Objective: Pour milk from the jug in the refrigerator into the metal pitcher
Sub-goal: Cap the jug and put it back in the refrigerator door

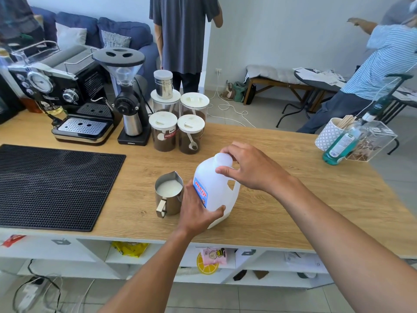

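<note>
Left grip (196, 211) clasping milk jug (218, 191), right grip (250, 170) pinching cap (223, 158), pitcher (172, 203) beside

Looks like a home coffee corner: espresso machine (67, 102) and grinder (129, 102) on a wooden counter (293, 188), sofa (101, 32) far left (living room vibes).

Capped white milk jug (214, 190) upright beside milk-filled metal pitcher (168, 195)

Counted on the counter (304, 188): one milk jug (217, 185), one metal pitcher (172, 203), four white-lidded canisters (163, 134), one steel tin (163, 85), one espresso machine (74, 96) and one grinder (128, 105) far left, one black mat (52, 184) near left. My two hands: left hand (196, 211), right hand (250, 170). Two bystanders (182, 35) far off.
</note>
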